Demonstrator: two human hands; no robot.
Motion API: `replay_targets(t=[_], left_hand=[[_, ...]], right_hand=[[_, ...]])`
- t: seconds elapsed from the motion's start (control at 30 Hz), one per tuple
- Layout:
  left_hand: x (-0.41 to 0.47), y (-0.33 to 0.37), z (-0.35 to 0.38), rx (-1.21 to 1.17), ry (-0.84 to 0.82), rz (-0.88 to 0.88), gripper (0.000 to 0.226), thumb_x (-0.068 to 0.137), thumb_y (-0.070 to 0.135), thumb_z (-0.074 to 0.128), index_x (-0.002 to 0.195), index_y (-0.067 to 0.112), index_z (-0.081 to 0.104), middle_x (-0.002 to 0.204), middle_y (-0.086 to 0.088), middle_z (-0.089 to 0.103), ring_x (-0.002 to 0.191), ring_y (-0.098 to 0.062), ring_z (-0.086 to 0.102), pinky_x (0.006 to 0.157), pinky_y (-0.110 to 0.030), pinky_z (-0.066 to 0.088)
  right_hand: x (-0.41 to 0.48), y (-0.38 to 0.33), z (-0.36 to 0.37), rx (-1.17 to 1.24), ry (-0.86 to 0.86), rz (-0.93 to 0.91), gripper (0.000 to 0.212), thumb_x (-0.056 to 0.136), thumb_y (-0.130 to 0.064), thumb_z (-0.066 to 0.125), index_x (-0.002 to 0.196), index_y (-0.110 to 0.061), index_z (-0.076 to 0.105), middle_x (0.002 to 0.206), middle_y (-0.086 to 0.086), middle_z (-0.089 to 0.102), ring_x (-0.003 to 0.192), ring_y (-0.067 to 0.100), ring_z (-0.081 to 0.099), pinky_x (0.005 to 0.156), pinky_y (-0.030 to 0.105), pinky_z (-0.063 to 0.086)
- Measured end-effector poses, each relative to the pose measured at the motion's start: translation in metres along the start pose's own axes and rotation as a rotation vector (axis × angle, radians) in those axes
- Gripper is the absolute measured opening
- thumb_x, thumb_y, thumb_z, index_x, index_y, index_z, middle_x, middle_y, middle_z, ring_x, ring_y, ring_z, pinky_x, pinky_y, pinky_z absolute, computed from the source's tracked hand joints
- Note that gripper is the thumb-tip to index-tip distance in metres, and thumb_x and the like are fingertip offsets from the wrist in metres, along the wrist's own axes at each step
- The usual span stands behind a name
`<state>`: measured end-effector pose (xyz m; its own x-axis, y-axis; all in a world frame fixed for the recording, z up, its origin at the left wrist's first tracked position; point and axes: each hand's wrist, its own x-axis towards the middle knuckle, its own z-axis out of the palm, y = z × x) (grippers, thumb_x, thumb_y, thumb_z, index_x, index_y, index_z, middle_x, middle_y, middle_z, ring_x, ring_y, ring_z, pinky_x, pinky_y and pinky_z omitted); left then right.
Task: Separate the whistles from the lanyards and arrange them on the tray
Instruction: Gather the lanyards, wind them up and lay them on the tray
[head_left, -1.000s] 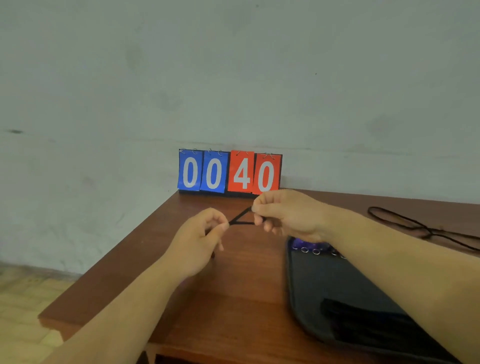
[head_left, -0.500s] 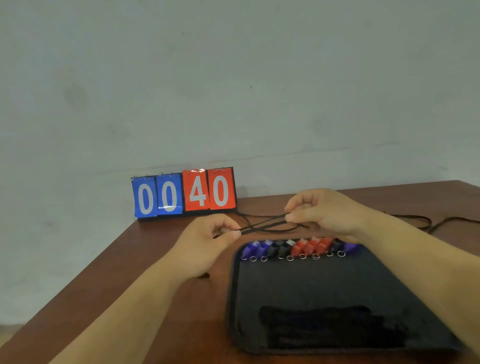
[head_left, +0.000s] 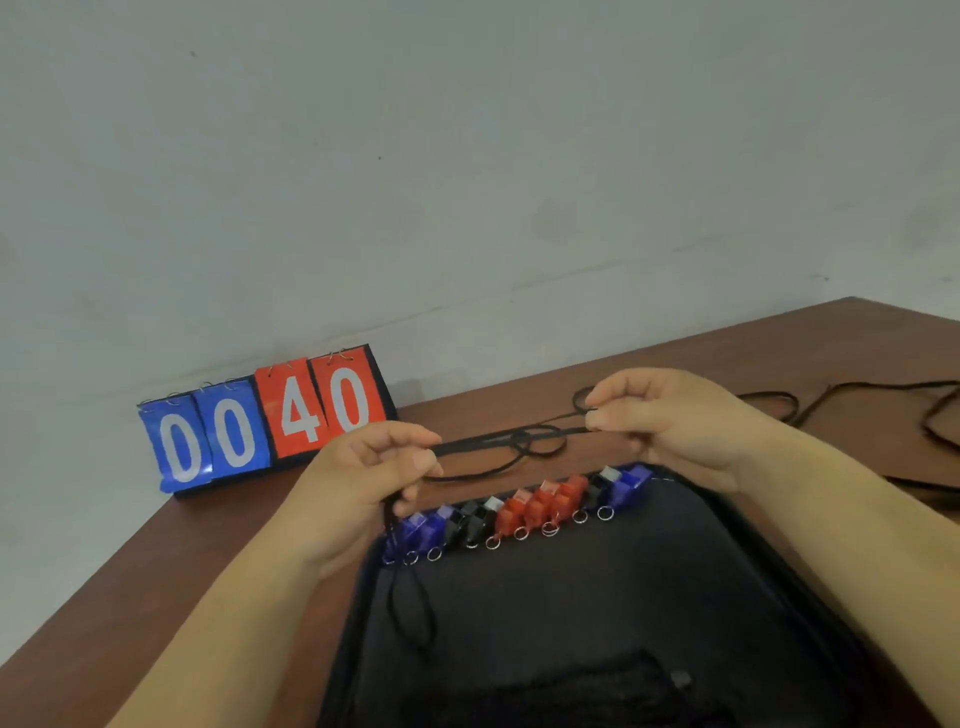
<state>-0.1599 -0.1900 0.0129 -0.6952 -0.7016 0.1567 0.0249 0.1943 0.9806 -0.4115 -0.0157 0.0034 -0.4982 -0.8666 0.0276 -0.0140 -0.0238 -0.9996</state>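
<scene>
- My left hand (head_left: 363, 483) and right hand (head_left: 670, 421) each pinch one black lanyard (head_left: 498, 444), stretched between them above the tray (head_left: 571, 623).
- It is a light, limp string, likely to tangle; I judge pinching near the loops best.
- Whistles (head_left: 524, 512) line the tray's 12 o'clock edge; they look like hard, light plastic with small rings.
- Loose cords (head_left: 883, 385) lie at 2 o'clock on the tabletop (head_left: 182, 571).

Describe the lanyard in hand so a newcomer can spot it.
On the brown table lies a black tray with whistles lined along its far edge. Above that row, a black lanyard stretches between the left hand and right hand. Unlike the loose cords on the table at right, it is held off the surface.
</scene>
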Motion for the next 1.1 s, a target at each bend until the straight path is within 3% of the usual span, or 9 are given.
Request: replay_targets(t=[0.13,0.27,0.33,0.5,0.67,0.8,0.97,1.1], left_hand=[[0.003,-0.029,-0.007,-0.084,0.075,-0.022,0.024,0.095,-0.002,0.06,0.087,0.011,0.079,0.065,-0.008,0.064,0.054,-0.014,0.047,0.048,-0.021,0.043],[-0.001,-0.043,-0.005,-0.004,0.102,-0.003,0.028,0.104,0.009,0.053,0.094,0.019,0.078,0.068,-0.003,0.059,0.051,-0.01,0.043,0.045,-0.02,0.034],[-0.002,-0.042,-0.006,0.085,0.104,0.007,0.029,0.105,0.016,0.053,0.092,0.022,0.078,0.066,0.001,0.055,0.05,-0.008,0.042,0.048,-0.022,0.032],[-0.001,-0.042,-0.014,0.123,0.075,0.01,0.023,0.104,0.021,0.058,0.094,0.021,0.079,0.067,-0.002,0.058,0.055,-0.009,0.044,0.051,-0.023,0.037],[0.003,-0.046,-0.02,0.061,0.134,0.01,0.017,0.097,0.012,0.068,0.1,0.022,0.08,0.067,-0.002,0.061,0.059,-0.011,0.05,0.053,-0.024,0.043],[0.004,-0.043,-0.02,0.011,0.172,0.019,0.017,0.098,0.006,0.064,0.104,0.014,0.077,0.074,-0.001,0.072,0.06,-0.011,0.053,0.051,-0.023,0.044],[0.004,-0.038,-0.02,-0.087,0.171,0.016,0.032,0.104,0.006,0.053,0.094,0.02,0.08,0.072,-0.001,0.062,0.057,-0.01,0.047,0.05,-0.023,0.039],[0.003,-0.031,-0.027,-0.225,0.175,0.025,0.031,0.105,0.006,0.049,0.094,0.016,0.077,0.071,-0.002,0.059,0.054,-0.009,0.045,0.046,-0.02,0.038]], right_hand=[[0.0,0.005,0.002,-0.142,0.027,-0.043,0.01,0.086,-0.01,0.078,0.089,-0.02,0.077,0.077,-0.001,0.072,0.064,0.008,0.059,0.062,0.022,0.049],[0.002,0.013,0.009,-0.173,0.032,-0.081,0.015,0.085,-0.004,0.078,0.084,-0.019,0.078,0.089,0.01,0.078,0.084,0.023,0.068,0.084,0.034,0.055],[0.001,0.015,0.011,-0.207,0.047,-0.089,0.013,0.085,-0.002,0.077,0.088,-0.014,0.076,0.088,0.01,0.079,0.085,0.021,0.071,0.088,0.035,0.057],[-0.002,0.015,0.016,-0.143,0.07,-0.057,0.012,0.088,0.002,0.074,0.094,-0.008,0.073,0.084,0.011,0.078,0.077,0.015,0.076,0.074,0.025,0.059],[-0.003,0.017,0.019,-0.155,0.09,-0.071,0.013,0.086,0.002,0.076,0.094,-0.008,0.073,0.078,0.01,0.078,0.07,0.012,0.075,0.073,0.029,0.055],[-0.005,0.015,0.018,-0.248,0.097,-0.092,0.012,0.087,-0.002,0.076,0.096,-0.011,0.074,0.069,-0.002,0.075,0.06,0.001,0.068,0.067,0.025,0.053],[-0.005,0.016,0.017,-0.245,0.022,-0.08,0.013,0.087,-0.001,0.076,0.089,-0.014,0.074,0.073,0.002,0.075,0.068,0.01,0.07,0.076,0.031,0.056],[-0.006,0.015,0.018,-0.207,-0.059,-0.067,0.016,0.087,0.002,0.075,0.089,-0.015,0.074,0.074,0.003,0.074,0.07,0.013,0.07,0.069,0.025,0.055]])
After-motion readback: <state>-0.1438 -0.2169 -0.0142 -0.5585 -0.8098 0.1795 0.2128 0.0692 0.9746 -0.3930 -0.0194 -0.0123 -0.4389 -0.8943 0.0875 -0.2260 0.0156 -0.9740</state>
